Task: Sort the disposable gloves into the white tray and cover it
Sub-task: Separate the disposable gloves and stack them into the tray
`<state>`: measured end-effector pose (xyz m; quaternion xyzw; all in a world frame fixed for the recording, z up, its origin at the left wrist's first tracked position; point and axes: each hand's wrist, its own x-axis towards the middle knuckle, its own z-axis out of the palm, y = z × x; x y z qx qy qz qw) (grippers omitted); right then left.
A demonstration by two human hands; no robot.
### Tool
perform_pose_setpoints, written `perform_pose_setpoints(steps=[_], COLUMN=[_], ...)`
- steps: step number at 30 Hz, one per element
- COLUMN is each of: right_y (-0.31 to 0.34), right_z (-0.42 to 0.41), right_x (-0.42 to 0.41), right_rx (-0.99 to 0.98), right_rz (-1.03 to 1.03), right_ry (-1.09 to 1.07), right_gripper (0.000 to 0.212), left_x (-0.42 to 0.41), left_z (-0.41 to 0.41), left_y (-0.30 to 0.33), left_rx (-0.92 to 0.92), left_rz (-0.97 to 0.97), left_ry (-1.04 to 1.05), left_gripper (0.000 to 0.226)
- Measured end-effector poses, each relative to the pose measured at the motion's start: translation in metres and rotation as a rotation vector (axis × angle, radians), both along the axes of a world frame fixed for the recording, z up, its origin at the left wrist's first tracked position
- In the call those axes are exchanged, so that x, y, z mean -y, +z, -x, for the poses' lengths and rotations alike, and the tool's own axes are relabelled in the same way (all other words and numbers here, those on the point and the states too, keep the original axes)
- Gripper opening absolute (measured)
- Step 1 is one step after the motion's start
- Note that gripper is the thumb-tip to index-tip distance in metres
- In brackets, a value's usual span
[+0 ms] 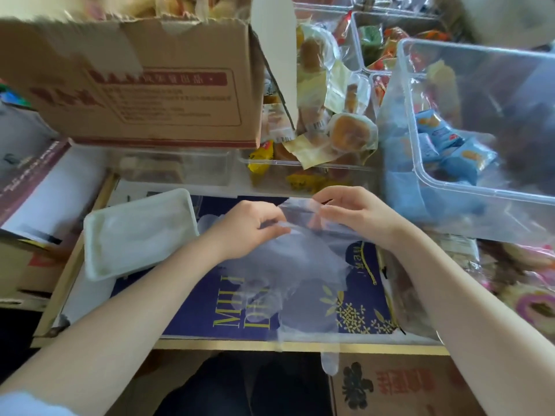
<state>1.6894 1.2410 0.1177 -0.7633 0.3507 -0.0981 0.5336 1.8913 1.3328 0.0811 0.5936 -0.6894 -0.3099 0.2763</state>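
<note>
From my remote seat, the clear glove pinched between the left hand and right hand is so see-through that I cannot tell whether it is one glove or several layered. Its fingers trail below the grip, past the table's near edge, and blur out there. Left of the grip, the white tray holds something pale and filmy, perhaps gloves, but I cannot tell. Above the grip, the print on the cardboard box is smeared and unreadable, and its top is cut off. The clear bin right of the grip runs off the frame.
</note>
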Motion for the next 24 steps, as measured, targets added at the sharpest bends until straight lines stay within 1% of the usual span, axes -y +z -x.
perform_pose_setpoints(steps=[3, 4, 5, 7, 8, 11, 13, 15, 18, 20, 22, 24], right_y=[0.013, 0.016, 0.019, 0.019, 0.017, 0.005, 0.000, -0.003, -0.001, 0.004, 0.013, 0.023], right_z=[-0.007, -0.011, -0.017, -0.027, -0.030, -0.033, -0.033, -0.034, -0.030, -0.022, -0.015, -0.007], right_x=[0.000, -0.001, -0.003, -0.009, -0.010, -0.012, -0.016, -0.019, -0.014, -0.008, -0.005, -0.004], right_rx=[-0.187, -0.219, -0.212, -0.127, -0.071, 0.059, 0.090, 0.110, 0.054, -0.025, -0.092, -0.097], right_rz=[0.235, 0.294, 0.318, 0.323, 0.302, 0.243, 0.263, 0.279, 0.384, 0.447, 0.435, 0.360], right_ry=[-0.007, -0.004, -0.006, -0.033, -0.073, -0.233, -0.298, -0.341, -0.398, -0.425, -0.426, -0.377], right_gripper=[0.030, 0.033, 0.029, 0.008, 0.004, 0.013, 0.021, 0.019, 0.017, 0.026, 0.036, 0.041], left_x=[-0.005, -0.005, -0.006, -0.007, -0.007, -0.008, -0.010, -0.013, -0.013, -0.013, -0.012, -0.010], left_z=[0.004, 0.006, 0.007, 0.010, 0.010, 0.011, 0.012, 0.014, 0.012, 0.003, -0.010, -0.025], left_y=[0.012, 0.016, 0.021, 0.028, 0.030, 0.028, 0.026, 0.025, 0.024, 0.024, 0.025, 0.023], left_rx=[-0.011, -0.010, -0.008, 0.001, 0.008, 0.025, 0.012, -0.003, 0.000, -0.020, -0.014, 0.017], left_rz=[-0.071, -0.078, -0.083, -0.086, -0.087, -0.088, -0.096, -0.117, -0.142, -0.158, -0.182, -0.198], left_ry=[0.059, 0.058, 0.054, 0.049, 0.044, 0.048, 0.054, 0.056, 0.103, 0.185, 0.268, 0.377], left_gripper=[0.013, 0.013, 0.014, 0.015, 0.015, 0.014, 0.023, 0.029, 0.025, 0.020, 0.019, 0.018])
